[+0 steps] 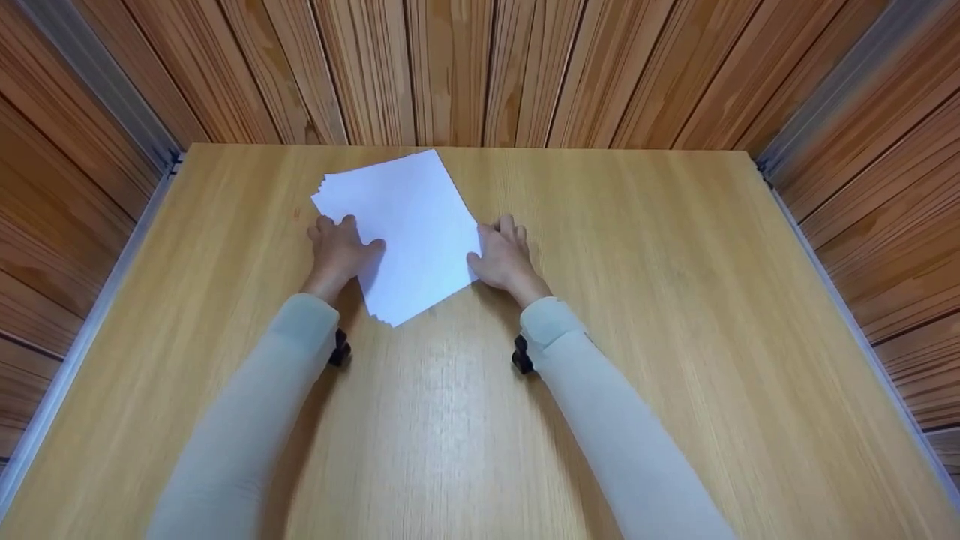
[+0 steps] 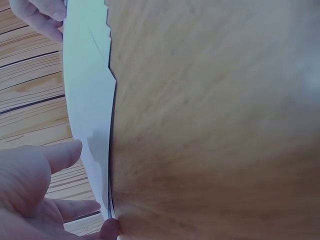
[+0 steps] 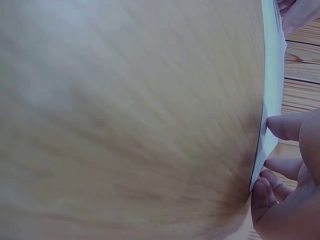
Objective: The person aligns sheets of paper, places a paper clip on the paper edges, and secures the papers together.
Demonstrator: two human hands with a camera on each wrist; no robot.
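Head view: white paper stack (image 1: 420, 217) sits left of centre on the far half of the table (image 1: 675, 315). Long axis runs front to back, skewed: far end leans left, near end swings right. Left corners are stepped, sheets fanned and not flush. Far right corner is just beside the table's back edge, so little room that way; paneled wall (image 1: 450, 75) beyond. Widest run of tabletop is to the right, plus a good stretch toward the person. Both forearms reach in from the near side, converging on the stack. Right hand (image 1: 504, 255) grips the right edge near the close corner, thumb on top, fingers curled. Left hand (image 1: 339, 249) is at the left edge, thumb spread over the top sheet, fingers bent; can't tell if it pinches.
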